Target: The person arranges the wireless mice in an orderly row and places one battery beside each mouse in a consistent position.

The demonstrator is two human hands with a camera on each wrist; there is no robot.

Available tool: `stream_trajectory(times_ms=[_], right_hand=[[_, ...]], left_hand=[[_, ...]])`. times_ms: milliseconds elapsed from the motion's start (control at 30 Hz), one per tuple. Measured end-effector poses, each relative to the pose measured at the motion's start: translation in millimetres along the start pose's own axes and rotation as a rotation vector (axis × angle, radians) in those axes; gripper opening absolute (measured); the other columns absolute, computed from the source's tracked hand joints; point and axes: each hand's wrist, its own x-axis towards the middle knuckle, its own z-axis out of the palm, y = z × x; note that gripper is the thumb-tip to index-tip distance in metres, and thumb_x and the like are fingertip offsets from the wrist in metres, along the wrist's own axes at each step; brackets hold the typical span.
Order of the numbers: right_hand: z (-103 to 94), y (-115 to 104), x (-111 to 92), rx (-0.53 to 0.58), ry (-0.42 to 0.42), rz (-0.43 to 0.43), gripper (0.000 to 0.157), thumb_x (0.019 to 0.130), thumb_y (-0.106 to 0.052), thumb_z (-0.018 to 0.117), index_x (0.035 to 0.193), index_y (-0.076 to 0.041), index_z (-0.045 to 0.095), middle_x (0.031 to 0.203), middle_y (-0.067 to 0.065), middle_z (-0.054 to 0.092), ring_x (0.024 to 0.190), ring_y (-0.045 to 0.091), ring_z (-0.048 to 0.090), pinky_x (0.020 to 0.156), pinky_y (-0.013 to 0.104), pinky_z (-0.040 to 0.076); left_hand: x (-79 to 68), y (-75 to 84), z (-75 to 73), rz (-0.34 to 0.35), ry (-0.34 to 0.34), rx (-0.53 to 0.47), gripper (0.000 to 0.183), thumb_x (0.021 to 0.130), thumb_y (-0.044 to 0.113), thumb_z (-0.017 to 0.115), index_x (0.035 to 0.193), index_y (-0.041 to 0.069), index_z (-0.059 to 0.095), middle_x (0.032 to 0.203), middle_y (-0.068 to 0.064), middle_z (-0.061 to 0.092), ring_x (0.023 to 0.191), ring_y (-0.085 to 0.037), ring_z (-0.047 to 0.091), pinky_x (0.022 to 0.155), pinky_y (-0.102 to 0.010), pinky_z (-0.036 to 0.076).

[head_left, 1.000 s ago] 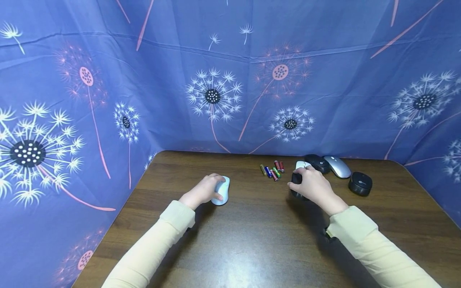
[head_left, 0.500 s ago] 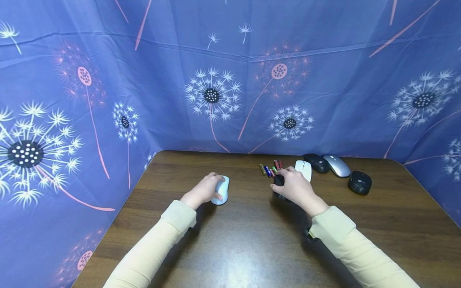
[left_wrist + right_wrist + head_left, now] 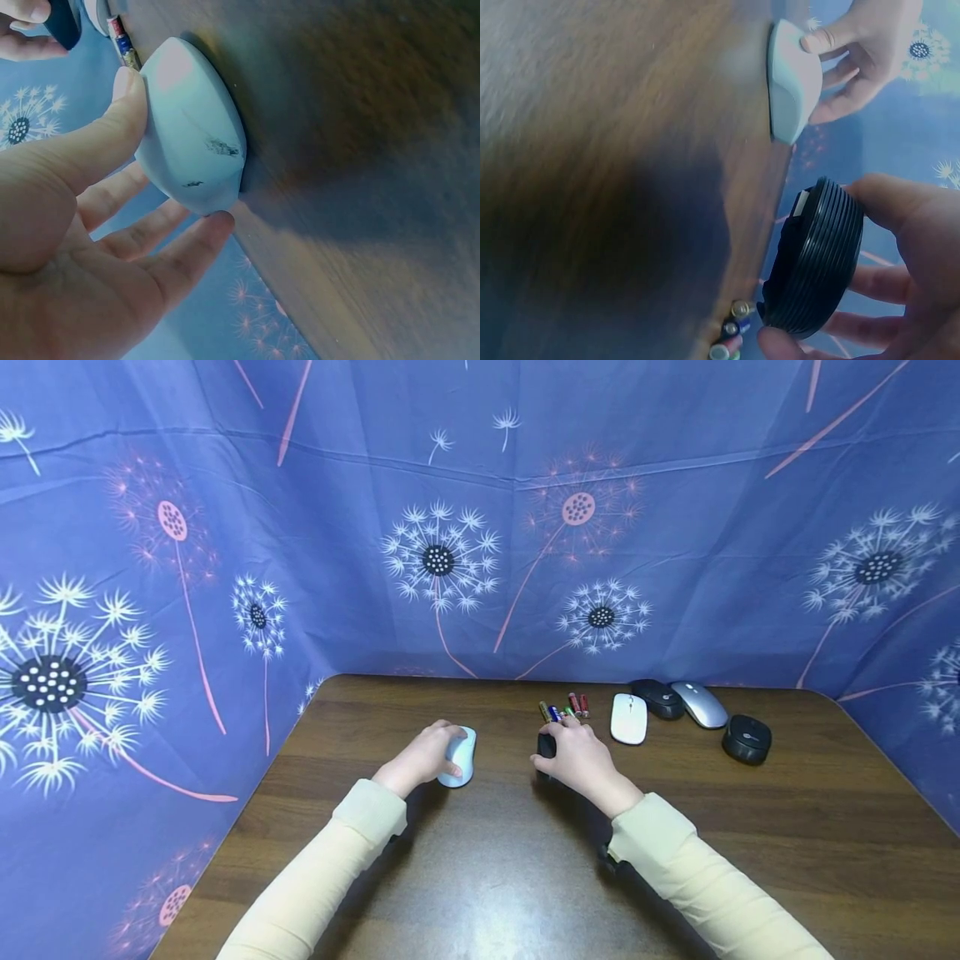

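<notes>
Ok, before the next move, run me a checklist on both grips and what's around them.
Left grip on the pale blue, rounded plastic mouse: ok, thumb and fingers hold it.
Right grip on the black, ribbed-edged plastic mouse: ok, held between thumb and fingers.
Black mouse off the brown wood-grain table: ok, raised.
Held mice apart: ok, bare table between them.
Small, multicoloured cylindrical batteries fully visible from the head: not ok, right grip partly covers them.
Black mouse's underside intact: cannot tell, not squarely shown.
</notes>
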Motion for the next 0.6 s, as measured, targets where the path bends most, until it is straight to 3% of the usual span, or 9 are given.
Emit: stream_trajectory(times_ms=[300,600], right_hand=[[16.9,-9.2,2.0,0.001,0.009,-0.013,0.050,0.076,-0.040,0.074,0.115,-0.010,0.065,0.113,0.017,0.058,0.093,0.037,0.057,0.057,0.046,0.052],[28.5,-7.6,3.2,-0.015,0.019,-0.005,0.049,0.076,-0.040,0.074,0.114,-0.011,0.066,0.115,0.017,0.058,0.093,0.037,0.057,0.058,0.047,0.052]], left_hand=[[1.0,2.0,-1.1,-0.021,-0.018,0.010,0.063,0.069,0.016,0.083,0.125,0.003,0.057,0.126,-0.020,0.053,0.116,-0.034,0.052,0.097,-0.043,0.044],[1.3,1.7,-0.6,-0.019,-0.019,0.015,0.062,0.068,0.016,0.084,0.122,0.003,0.058,0.125,-0.019,0.054,0.115,-0.035,0.052,0.096,-0.044,0.044]])
